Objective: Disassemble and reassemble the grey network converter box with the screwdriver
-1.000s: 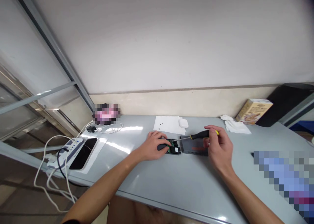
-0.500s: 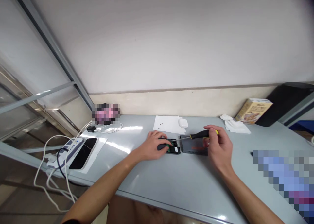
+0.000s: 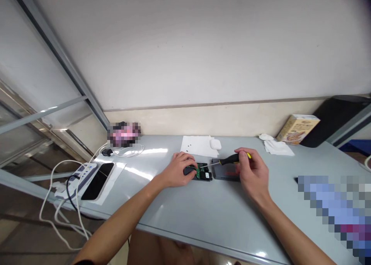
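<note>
My left hand (image 3: 177, 171) rests closed over a small black device with a green circuit board (image 3: 202, 173) on the grey table (image 3: 203, 214), holding it down. My right hand (image 3: 251, 172) is closed around a screwdriver with a black and yellow handle (image 3: 233, 159). Its thin shaft points left, with the tip at the circuit board. Just right of the board lies a dark grey box (image 3: 226, 173), partly hidden behind my right hand.
A white paper sheet with tiny dark screws (image 3: 195, 146) and a white earbud case (image 3: 215, 144) lie behind the device. At the left edge sit a phone (image 3: 97, 175) and a power strip with cables (image 3: 75, 177). Crumpled tissues (image 3: 276, 146) and a carton (image 3: 297, 129) stand back right.
My right hand and the screwdriver have shifted slightly left, bringing the tip closer onto the circuit board. My left hand stays on the device.
</note>
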`<state>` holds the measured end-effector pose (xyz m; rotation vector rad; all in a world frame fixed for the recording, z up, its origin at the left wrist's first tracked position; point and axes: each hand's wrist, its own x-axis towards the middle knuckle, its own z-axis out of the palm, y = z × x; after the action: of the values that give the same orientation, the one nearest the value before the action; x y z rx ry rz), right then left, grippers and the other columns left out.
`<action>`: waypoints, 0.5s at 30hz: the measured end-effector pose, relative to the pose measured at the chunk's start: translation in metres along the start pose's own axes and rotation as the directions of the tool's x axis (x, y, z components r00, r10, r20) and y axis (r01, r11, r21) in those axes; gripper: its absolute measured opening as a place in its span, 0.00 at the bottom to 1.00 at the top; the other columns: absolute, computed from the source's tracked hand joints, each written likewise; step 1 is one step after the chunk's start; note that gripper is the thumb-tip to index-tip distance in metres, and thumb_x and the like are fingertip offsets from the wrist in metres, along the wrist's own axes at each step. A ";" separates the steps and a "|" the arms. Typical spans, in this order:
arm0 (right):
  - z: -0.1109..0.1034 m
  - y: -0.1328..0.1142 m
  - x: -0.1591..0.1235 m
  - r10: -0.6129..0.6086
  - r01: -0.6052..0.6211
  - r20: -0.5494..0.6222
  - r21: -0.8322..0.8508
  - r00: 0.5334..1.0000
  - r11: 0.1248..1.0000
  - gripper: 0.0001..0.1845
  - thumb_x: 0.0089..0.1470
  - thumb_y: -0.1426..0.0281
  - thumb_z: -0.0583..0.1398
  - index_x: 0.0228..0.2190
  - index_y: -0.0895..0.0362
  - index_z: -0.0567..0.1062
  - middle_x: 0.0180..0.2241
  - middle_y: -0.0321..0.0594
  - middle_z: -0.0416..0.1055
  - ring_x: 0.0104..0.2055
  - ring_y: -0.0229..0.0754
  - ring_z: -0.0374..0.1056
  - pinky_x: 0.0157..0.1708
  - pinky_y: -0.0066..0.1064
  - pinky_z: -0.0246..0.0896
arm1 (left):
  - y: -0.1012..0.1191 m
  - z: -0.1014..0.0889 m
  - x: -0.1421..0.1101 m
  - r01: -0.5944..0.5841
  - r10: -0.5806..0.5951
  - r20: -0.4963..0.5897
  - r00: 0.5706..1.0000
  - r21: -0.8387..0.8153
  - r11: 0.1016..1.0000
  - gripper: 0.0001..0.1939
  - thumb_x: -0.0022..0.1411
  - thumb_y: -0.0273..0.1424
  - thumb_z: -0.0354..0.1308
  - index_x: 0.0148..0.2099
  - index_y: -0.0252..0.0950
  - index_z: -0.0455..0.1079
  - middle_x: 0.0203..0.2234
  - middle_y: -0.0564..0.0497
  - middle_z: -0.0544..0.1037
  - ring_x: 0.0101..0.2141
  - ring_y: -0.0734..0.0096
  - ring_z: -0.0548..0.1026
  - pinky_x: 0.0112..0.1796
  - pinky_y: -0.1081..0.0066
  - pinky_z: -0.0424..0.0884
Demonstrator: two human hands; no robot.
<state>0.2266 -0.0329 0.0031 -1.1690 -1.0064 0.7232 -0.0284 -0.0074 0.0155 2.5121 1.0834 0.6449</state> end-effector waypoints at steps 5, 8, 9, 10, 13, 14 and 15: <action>-0.002 0.007 0.000 -0.036 0.038 0.035 -0.064 0.999 0.997 0.20 0.60 0.50 0.63 0.40 0.53 0.78 0.30 0.37 0.69 0.26 0.38 0.62 0.16 0.29 0.69 | -0.003 -0.001 0.000 -0.006 0.007 -0.024 1.000 0.034 0.999 0.06 0.68 0.29 0.59 0.47 0.42 0.74 0.47 0.48 0.78 0.51 0.59 0.73 0.56 0.56 0.62; -0.002 0.007 0.000 -0.040 0.044 0.042 -0.088 0.998 0.995 0.20 0.59 0.49 0.64 0.40 0.53 0.78 0.33 0.39 0.71 0.29 0.40 0.63 0.17 0.29 0.70 | -0.009 -0.005 0.001 0.004 0.001 -0.083 0.997 0.067 0.998 0.09 0.70 0.26 0.53 0.46 0.41 0.73 0.46 0.49 0.79 0.49 0.61 0.74 0.55 0.57 0.62; -0.002 0.006 0.000 -0.045 0.049 0.045 -0.094 0.998 0.994 0.21 0.59 0.49 0.64 0.40 0.53 0.78 0.33 0.39 0.70 0.30 0.40 0.64 0.17 0.29 0.70 | -0.012 -0.006 0.001 0.020 -0.012 -0.107 0.994 0.070 0.997 0.11 0.71 0.24 0.50 0.45 0.40 0.73 0.45 0.49 0.79 0.48 0.62 0.74 0.54 0.57 0.62; -0.002 0.005 -0.001 -0.049 0.054 0.049 -0.101 0.998 0.993 0.21 0.59 0.48 0.64 0.40 0.53 0.78 0.34 0.39 0.70 0.30 0.41 0.64 0.18 0.29 0.71 | -0.014 -0.007 0.002 0.039 -0.031 -0.124 0.992 0.067 0.997 0.13 0.71 0.23 0.48 0.45 0.40 0.72 0.43 0.50 0.79 0.47 0.63 0.75 0.53 0.58 0.63; 0.001 0.001 -0.002 -0.060 0.069 0.073 -0.128 0.996 0.989 0.22 0.58 0.47 0.63 0.38 0.53 0.79 0.32 0.39 0.70 0.29 0.41 0.65 0.20 0.31 0.73 | -0.018 -0.009 0.003 0.086 -0.078 -0.140 0.987 0.058 0.995 0.15 0.69 0.21 0.46 0.42 0.39 0.73 0.40 0.51 0.80 0.43 0.65 0.76 0.51 0.59 0.64; 0.001 0.000 -0.003 -0.067 0.078 0.083 -0.138 0.994 0.987 0.22 0.58 0.47 0.63 0.37 0.53 0.79 0.31 0.39 0.70 0.28 0.41 0.66 0.21 0.32 0.74 | -0.019 -0.010 0.003 0.090 -0.081 -0.139 0.987 0.058 0.994 0.14 0.69 0.21 0.47 0.41 0.39 0.73 0.39 0.51 0.80 0.42 0.65 0.76 0.50 0.59 0.64; 0.002 0.000 -0.004 -0.073 0.086 0.092 -0.145 0.993 0.986 0.22 0.58 0.47 0.63 0.37 0.53 0.79 0.30 0.38 0.70 0.28 0.40 0.65 0.22 0.32 0.74 | -0.019 -0.009 0.003 0.088 -0.079 -0.138 0.987 0.060 0.994 0.14 0.69 0.21 0.47 0.40 0.39 0.73 0.39 0.51 0.80 0.42 0.65 0.76 0.50 0.59 0.65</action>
<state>0.2233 -0.0357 0.0026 -1.2270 -1.1901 0.6480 -0.0428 0.0086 0.0154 2.4925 1.2701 0.7774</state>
